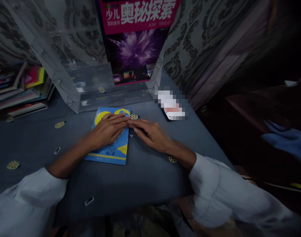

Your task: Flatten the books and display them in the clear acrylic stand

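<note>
A thin blue and yellow book [115,158] lies closed on the dark grey tablecloth [147,177]. Across its upper half rests my left hand [110,128], palm down with the fingers stretched out to the right. My right hand [149,133] is at the book's right edge, its fingers extended and their tips meeting those of my left hand. Whether the right fingertips press on the book itself I cannot tell. Both hands hide much of the cover's middle.
Behind the book stands a clear acrylic rack [73,102] holding a large purple and pink book [137,49]. Stacked books [21,89] sit at the left. A phone [171,108], its screen pixelated, lies right of the rack. The table's right edge runs diagonally beside a dark area.
</note>
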{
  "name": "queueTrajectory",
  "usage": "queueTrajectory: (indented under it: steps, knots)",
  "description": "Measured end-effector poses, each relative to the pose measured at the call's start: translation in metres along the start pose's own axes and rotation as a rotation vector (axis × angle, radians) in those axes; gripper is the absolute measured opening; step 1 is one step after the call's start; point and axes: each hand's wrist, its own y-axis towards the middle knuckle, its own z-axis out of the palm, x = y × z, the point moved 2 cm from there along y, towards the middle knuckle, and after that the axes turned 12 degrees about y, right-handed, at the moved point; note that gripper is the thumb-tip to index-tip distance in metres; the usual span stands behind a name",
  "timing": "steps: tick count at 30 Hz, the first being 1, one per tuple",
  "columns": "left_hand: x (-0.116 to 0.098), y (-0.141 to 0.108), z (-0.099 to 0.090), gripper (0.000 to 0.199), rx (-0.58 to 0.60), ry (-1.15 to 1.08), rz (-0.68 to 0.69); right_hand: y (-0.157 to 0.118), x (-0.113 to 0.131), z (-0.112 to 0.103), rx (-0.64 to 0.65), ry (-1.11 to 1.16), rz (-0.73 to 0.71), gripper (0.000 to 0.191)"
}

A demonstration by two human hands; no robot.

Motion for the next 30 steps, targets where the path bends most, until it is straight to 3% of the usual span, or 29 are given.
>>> queueTrajectory:
  steps: [8, 15, 30]
  knots:
    - [-0.001, 0.001, 0.012, 0.040, -0.053, 0.017, -0.120, 0.001, -0.001, 0.000, 0.051, -0.049, -0.048, 0.035]
    - [0.005, -0.005, -0.001, 0.038, -0.007, -0.079, 0.022, -0.002, 0.010, 0.004, 0.039, -0.012, -0.085, 0.027]
    - [-0.009, -0.016, -0.004, 0.037, -0.068, -0.114, 0.100, -0.005, 0.016, 0.005, 0.037, 0.064, 0.005, 0.025]
